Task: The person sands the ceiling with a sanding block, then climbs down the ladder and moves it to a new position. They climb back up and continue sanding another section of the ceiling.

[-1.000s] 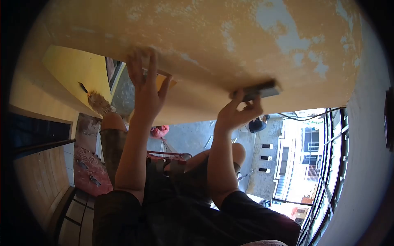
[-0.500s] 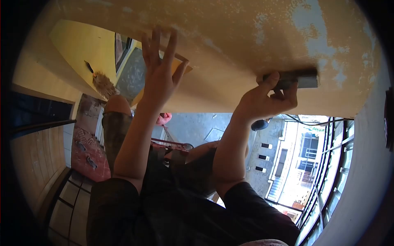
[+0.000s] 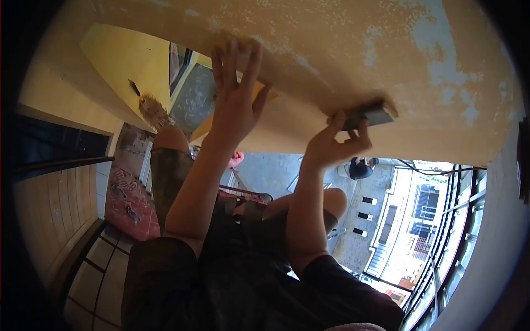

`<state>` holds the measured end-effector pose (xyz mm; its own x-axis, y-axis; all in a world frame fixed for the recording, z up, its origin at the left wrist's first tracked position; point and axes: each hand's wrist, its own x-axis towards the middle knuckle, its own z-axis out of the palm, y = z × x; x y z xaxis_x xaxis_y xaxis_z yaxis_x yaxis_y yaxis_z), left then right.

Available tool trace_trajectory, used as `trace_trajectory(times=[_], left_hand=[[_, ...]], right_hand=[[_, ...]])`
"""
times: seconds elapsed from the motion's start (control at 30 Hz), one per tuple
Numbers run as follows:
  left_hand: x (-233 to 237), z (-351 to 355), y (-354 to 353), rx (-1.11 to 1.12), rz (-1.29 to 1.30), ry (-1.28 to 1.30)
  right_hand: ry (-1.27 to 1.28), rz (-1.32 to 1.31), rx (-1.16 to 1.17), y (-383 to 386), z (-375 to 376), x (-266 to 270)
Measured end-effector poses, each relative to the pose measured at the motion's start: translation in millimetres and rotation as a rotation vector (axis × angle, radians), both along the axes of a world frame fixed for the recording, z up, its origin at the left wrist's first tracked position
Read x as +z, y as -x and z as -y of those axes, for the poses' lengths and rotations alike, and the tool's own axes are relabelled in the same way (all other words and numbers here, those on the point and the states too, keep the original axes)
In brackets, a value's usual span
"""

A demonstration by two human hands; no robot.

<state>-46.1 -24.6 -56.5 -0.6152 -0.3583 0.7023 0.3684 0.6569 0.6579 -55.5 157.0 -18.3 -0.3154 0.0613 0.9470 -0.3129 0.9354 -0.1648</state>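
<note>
A tan painted surface (image 3: 320, 38) with pale, worn patches spans the upper part of the head view. My right hand (image 3: 334, 148) grips a dark grey sanding block (image 3: 371, 116) between thumb and fingers, its face against that surface. Further left, my left hand (image 3: 237, 107) has its fingers spread, the tips resting on the same surface near its edge. Nothing shows in the left hand.
A bristly brown duster (image 3: 153, 112) is by the yellow wall at left. Below are a red platform (image 3: 130, 193) with sandals and a pink item (image 3: 236, 160). Another person (image 3: 361, 168) is lower right, near a dangling cable (image 3: 425, 171) and barred windows (image 3: 464, 220).
My right hand has slid the sanding block leftward along the surface. My left hand stays at about the same place on it, while the whole view has shifted slightly. The other person now shows more.
</note>
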Motion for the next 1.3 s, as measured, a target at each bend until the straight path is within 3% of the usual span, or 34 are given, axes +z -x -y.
trace_trajectory(times=[0.07,0.1,0.27,0.33,0.37,0.4,0.47,0.53,0.6,0.8,0.87,0.93,1.13,1.2,1.3], left_hand=[[-2.7,-8.4,-6.7,-0.029,0.038,-0.028],[1.3,-8.1,-8.7,-0.047,0.045,-0.056],[0.2,-5.3,-4.1,-0.029,0.017,-0.063],[1.4,-1.1,3.1,0.007,0.003,-0.04],[-1.2,-6.8,-2.1,0.009,0.021,-0.029],[-2.3,-11.7,-10.9,-0.018,0.053,-0.037],[3.3,-1.7,-4.7,-0.03,0.011,-0.047],[2.4,-0.1,-4.9,-0.023,0.019,-0.029],[0.3,0.6,-5.8,-0.011,0.033,-0.016],[5.0,-5.5,-6.5,-0.014,0.065,-0.004],[7.5,-1.4,-9.4,-0.017,0.079,0.011],[20.5,5.4,-19.1,-0.009,0.066,-0.003],[69.0,-0.6,-48.2,0.048,-0.074,-0.185],[72.4,-20.4,-56.8,-0.342,-0.086,-0.352],[84.3,-56.1,-79.0,-0.713,0.257,-0.405]], right_hand=[[0.08,-0.041,-0.057,-2.4,10.5,31.5],[0.283,-0.051,0.087,-4.2,29.3,58.2],[0.078,-0.135,0.069,2.1,16.6,43.7],[0.26,-0.035,0.192,-6.1,29.5,46.0],[0.33,-0.13,0.351,2.7,27.3,54.5],[0.143,-0.091,-0.017,-0.6,26.0,70.7],[0.092,-0.129,-0.04,3.3,24.6,86.8],[0.306,-0.095,0.297,-4.4,20.7,90.1],[0.293,-0.102,0.359,-18.5,12.1,79.2],[0.478,0.433,0.322,-94.5,-24.9,-4.0],[0.358,0.493,0.237,-118.0,-41.7,-42.2],[0.252,0.566,0.243,-139.7,-39.8,-49.5],[0.477,0.754,0.319,-166.2,-47.2,-50.3],[0.611,0.768,0.374,-161.4,-47.9,-43.3],[0.723,0.658,0.435,-149.3,-26.6,-0.2]])
